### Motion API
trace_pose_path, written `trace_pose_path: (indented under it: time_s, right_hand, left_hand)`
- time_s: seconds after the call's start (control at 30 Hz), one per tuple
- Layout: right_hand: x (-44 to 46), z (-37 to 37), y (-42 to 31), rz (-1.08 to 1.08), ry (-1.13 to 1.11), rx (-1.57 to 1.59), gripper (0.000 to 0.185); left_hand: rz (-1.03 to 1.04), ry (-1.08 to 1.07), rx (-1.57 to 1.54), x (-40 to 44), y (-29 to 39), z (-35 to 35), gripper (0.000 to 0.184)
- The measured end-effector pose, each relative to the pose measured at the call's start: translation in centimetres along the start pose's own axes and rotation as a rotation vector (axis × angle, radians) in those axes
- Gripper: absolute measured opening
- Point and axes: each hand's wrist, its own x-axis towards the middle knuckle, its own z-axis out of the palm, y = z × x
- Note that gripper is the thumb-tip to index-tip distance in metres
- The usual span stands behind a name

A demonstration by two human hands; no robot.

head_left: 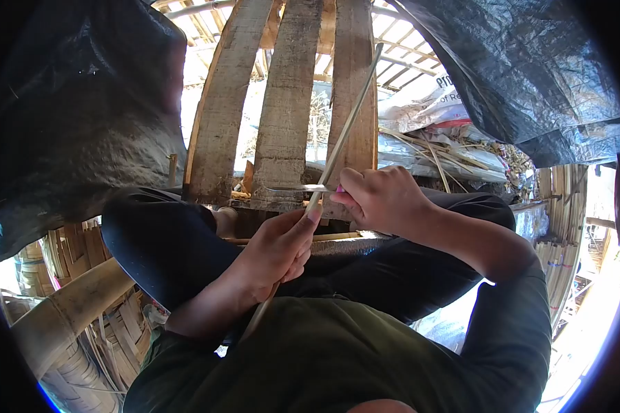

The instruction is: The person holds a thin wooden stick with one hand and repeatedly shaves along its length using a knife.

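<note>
My left hand (275,251) is closed around a long, thin bamboo strip (348,127), thumb lying along it. The strip slants from below the hand up and to the right, its far end over the wooden planks. In my right hand (382,198) is a knife (293,188), gripped by its pink handle, of which only a bit shows between the fingers. Its narrow blade points left and crosses the strip just above my left thumb, touching or very near it. Both hands are above my lap.
Wooden planks (286,103) with gaps between them stand in front of my crossed legs. Dark plastic sheets hang on the left (89,124) and upper right. A thick bamboo pole (69,313) lies at lower left. Loose strips (448,155) and a printed sack (427,107) are to the right.
</note>
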Motion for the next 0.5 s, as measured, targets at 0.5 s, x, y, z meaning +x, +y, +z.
trace_pose_path:
  time_s: [0.5]
  right_hand:
    - [0.1, 0.5, 1.5, -0.001, 0.098, -0.124, 0.031]
  left_hand:
    - [0.039, 0.026, 0.046, -0.1, -0.4, 0.4, 0.033]
